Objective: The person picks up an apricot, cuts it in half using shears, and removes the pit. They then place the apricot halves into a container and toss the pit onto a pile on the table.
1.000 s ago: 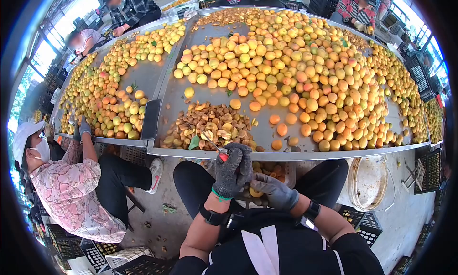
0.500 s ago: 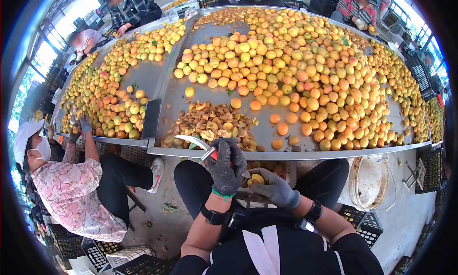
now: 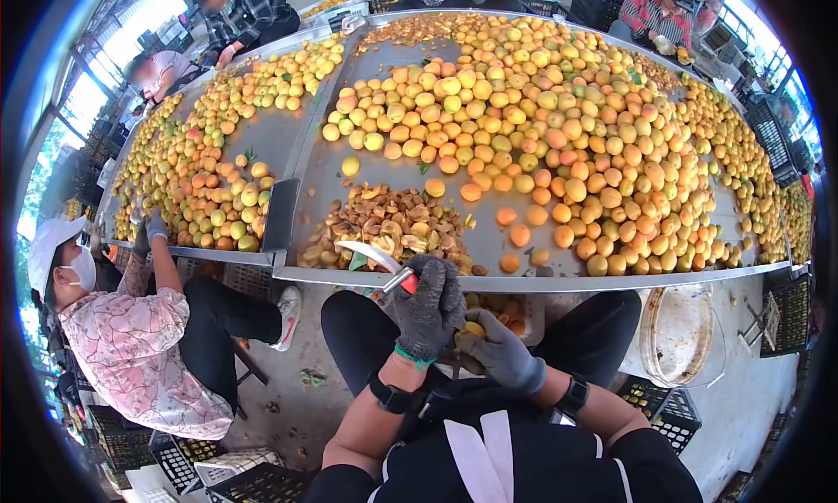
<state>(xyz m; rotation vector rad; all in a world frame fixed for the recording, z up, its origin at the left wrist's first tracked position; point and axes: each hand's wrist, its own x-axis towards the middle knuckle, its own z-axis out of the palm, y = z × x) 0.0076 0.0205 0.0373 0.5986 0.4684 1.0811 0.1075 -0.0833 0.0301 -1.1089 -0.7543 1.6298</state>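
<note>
left hand [image 3: 428,307]: clamped on a knife [image 3: 377,259], blade tilted up and away from the body
right hand [image 3: 502,355]: closed round an apricot [image 3: 471,330] below the bench [image 3: 611,280] edge (steadied against the left)
heap: pits [image 3: 384,224] piled within reach

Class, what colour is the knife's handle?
Red handle, gripped by the left hand; the head view shows it best.

The metal table [image 3: 397,173] before me carries heaped apricots [image 3: 567,145] across its far and right parts, and pits [image 3: 384,224] piled near me.
</note>
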